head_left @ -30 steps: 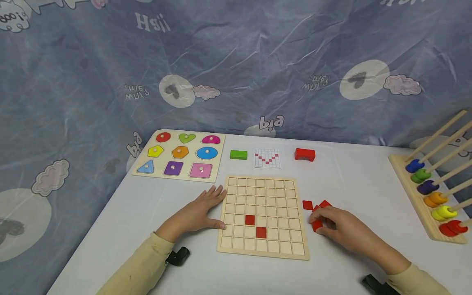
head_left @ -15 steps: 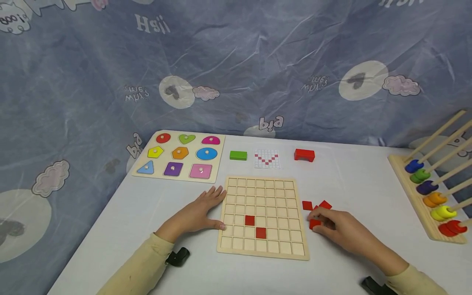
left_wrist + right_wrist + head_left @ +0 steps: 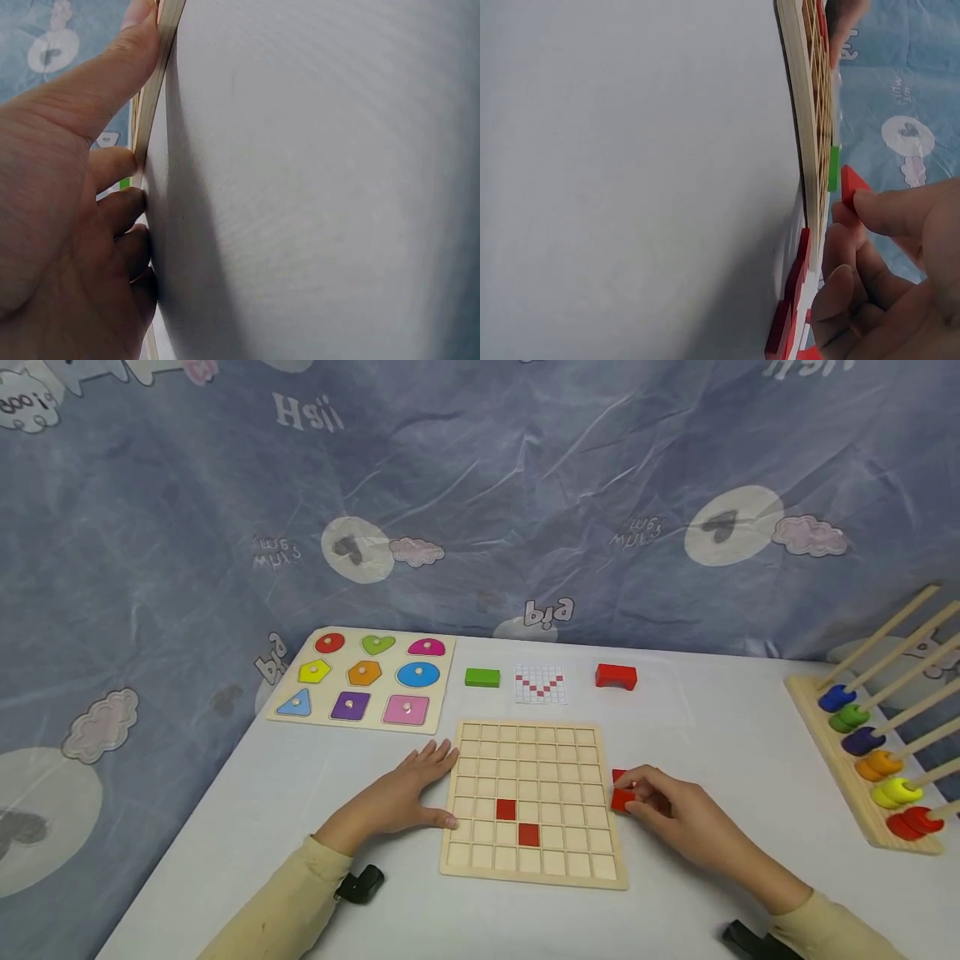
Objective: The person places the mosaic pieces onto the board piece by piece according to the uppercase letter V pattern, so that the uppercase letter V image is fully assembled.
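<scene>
A wooden grid board [image 3: 555, 760] lies on the white table with two red tiles [image 3: 506, 809] in its lower rows. My left hand [image 3: 447, 785] rests flat on the table, its fingers and thumb touching the board's left edge [image 3: 154, 97]. My right hand [image 3: 630, 795] pinches a red tile [image 3: 622, 800] just off the board's right edge. In the right wrist view that pinched red tile [image 3: 849, 187] is held above the table beside the board's edge [image 3: 806, 135]. More loose red tiles [image 3: 795, 277] lie under the hand; one [image 3: 618, 775] shows behind the fingers.
Behind the board lie a green block [image 3: 482, 677], a red-and-white pattern card [image 3: 540, 683] and a red arch block [image 3: 616, 677]. A shape puzzle [image 3: 363, 679] sits at the back left. A ring stacker [image 3: 877, 760] stands along the right edge.
My right hand has lifted a red tile from the loose pile and carried it left, up to the board's right edge. The left hand has stayed put.
</scene>
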Demonstrator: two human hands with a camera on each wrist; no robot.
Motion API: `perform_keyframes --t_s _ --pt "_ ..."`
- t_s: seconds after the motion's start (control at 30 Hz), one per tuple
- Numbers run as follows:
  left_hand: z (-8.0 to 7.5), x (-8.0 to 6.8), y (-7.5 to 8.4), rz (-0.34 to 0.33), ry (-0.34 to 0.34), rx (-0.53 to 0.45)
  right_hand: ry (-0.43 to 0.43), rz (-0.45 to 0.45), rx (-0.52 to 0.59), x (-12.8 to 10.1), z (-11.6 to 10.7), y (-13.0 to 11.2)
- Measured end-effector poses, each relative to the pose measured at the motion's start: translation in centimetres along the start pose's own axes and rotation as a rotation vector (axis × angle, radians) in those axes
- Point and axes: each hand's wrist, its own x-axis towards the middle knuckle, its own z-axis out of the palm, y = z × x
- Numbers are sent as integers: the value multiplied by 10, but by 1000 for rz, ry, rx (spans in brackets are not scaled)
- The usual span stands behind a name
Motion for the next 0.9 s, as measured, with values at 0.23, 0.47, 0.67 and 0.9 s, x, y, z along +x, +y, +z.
perform_keyframes --t_s 0.23,0.47,0.67,0.9 --pt "-1 -1 0 0 8 -3 30 -25 61 5 7 -8" --pt "-1 -2 0 2 7 -5 -3 14 108 12 13 -16" --pt "0 -2 0 3 7 -7 -1 29 106 18 19 -21" --pt "0 -2 -1 7 6 -4 -19 55 104 27 26 -30"
